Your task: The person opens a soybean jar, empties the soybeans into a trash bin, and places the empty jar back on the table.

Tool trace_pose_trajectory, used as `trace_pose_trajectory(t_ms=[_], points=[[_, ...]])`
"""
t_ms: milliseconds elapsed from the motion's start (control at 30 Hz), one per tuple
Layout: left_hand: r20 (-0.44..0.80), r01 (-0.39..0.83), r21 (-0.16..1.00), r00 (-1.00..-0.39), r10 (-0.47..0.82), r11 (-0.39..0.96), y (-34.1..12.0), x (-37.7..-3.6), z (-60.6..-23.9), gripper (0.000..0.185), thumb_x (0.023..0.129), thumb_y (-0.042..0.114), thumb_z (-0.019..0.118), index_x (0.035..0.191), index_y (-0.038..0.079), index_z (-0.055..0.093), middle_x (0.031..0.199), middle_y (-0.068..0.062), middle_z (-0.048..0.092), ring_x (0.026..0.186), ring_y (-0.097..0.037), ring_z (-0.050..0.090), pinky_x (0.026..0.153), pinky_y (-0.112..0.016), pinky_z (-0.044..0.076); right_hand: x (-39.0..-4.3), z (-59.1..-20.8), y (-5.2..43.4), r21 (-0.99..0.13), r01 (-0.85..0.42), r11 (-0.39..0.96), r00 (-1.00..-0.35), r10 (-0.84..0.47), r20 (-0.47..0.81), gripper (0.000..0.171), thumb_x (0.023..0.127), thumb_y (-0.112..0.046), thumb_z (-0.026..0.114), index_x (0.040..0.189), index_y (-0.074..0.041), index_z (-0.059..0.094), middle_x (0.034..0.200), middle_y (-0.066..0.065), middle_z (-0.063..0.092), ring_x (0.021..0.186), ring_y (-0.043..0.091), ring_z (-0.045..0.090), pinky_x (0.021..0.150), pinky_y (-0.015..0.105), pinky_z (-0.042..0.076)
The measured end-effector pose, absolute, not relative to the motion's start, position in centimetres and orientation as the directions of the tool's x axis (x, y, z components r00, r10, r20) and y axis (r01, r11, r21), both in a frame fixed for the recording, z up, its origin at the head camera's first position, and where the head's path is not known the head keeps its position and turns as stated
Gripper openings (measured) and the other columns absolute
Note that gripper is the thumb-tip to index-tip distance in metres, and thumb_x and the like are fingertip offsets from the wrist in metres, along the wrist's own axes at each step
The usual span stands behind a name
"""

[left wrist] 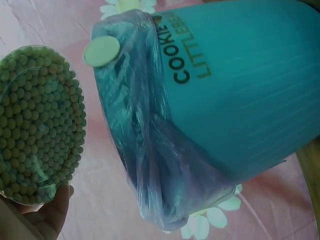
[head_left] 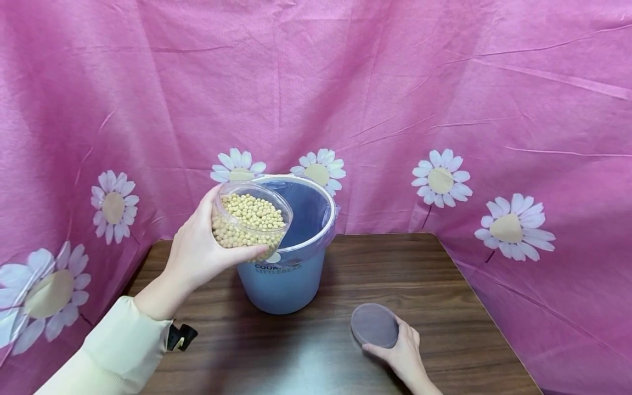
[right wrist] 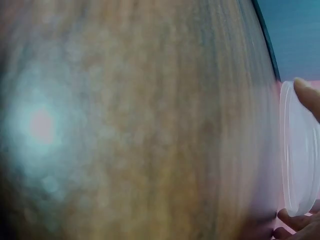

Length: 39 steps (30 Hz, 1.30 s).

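My left hand (head_left: 199, 244) grips a clear plastic jar (head_left: 254, 222) by its side, tilted toward the bucket. Pale yellow, bead-like soybeans (head_left: 252, 211) fill much of the jar, whose mouth is uncovered. Just behind it stands a blue bucket (head_left: 283, 288) with a white rim, lined with a thin plastic bag (left wrist: 132, 125). In the left wrist view the jar's bottom (left wrist: 42, 122) faces the camera, beside the bucket's bagged rim. At the lower right, my right hand (head_left: 402, 354) holds a round translucent lid (head_left: 374, 325) by its edge, low over the table.
The bucket stands on a dark wood-grain table (head_left: 444, 296). Pink cloth (head_left: 375, 99) with printed daisies hangs behind and along both sides. A black strap piece (head_left: 181, 337) sticks out at the left cuff.
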<state>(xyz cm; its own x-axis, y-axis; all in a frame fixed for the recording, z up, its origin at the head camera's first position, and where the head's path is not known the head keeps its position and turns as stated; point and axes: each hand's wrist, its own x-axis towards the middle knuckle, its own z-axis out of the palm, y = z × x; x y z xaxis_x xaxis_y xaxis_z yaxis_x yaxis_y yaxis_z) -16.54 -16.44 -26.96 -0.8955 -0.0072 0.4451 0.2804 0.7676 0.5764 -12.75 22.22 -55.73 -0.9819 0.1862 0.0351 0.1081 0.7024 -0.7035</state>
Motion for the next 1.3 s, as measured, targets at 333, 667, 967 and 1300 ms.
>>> trace_pose_trajectory(t_ms=[333,667,967,1300], points=[[0.422,0.247,0.540,-0.906,-0.005,0.805,-16.5,-18.6,-26.5,0.121,0.051,0.075,0.083,0.151,0.025,0.034,0.135,-0.005,0.058,0.114,-0.031,0.060,0.085,-0.056,0.051,-13.1,-56.4,22.2,-0.679,0.065,0.731,-0.983,0.163,0.081,0.113,0.055,-0.032,0.095,0.138,0.018,0.036,0.138,0.038,0.043,0.131,0.050,0.028,0.109,0.058,0.025],[0.415,0.239,0.502,-0.910,0.010,0.831,-16.8,-20.3,-26.7,0.124,0.049,0.082,0.078,0.151,0.027,0.033,0.137,-0.006,0.057,0.118,-0.030,0.059,0.085,-0.057,0.051,-13.2,-55.2,22.2,-0.661,0.055,0.748,-0.991,0.121,0.055,0.115,0.057,-0.031,0.094,0.139,0.021,0.033,0.141,0.042,0.037,0.133,0.056,0.027,0.110,0.064,0.025],[0.416,0.236,0.462,-0.909,0.026,0.855,-16.8,-21.0,-26.8,0.124,0.051,0.077,0.081,0.151,0.022,0.034,0.137,-0.011,0.057,0.121,-0.031,0.057,0.089,-0.058,0.050,-14.3,-52.4,22.2,-0.700,0.078,0.710,-0.991,0.134,0.026,0.104,0.073,-0.040,0.085,0.145,0.014,0.032,0.146,0.038,0.037,0.137,0.054,0.030,0.113,0.064,0.027],[0.423,0.242,0.416,-0.905,0.049,0.876,-16.8,-21.6,-27.1,0.124,0.054,0.073,0.082,0.153,0.021,0.031,0.136,-0.017,0.057,0.119,-0.037,0.056,0.085,-0.061,0.051,-16.9,-47.9,20.5,-0.830,0.010,0.557,-0.987,0.139,0.081,0.078,0.089,-0.037,0.072,0.147,0.003,0.039,0.146,0.024,0.048,0.136,0.042,0.045,0.113,0.053,0.036]])
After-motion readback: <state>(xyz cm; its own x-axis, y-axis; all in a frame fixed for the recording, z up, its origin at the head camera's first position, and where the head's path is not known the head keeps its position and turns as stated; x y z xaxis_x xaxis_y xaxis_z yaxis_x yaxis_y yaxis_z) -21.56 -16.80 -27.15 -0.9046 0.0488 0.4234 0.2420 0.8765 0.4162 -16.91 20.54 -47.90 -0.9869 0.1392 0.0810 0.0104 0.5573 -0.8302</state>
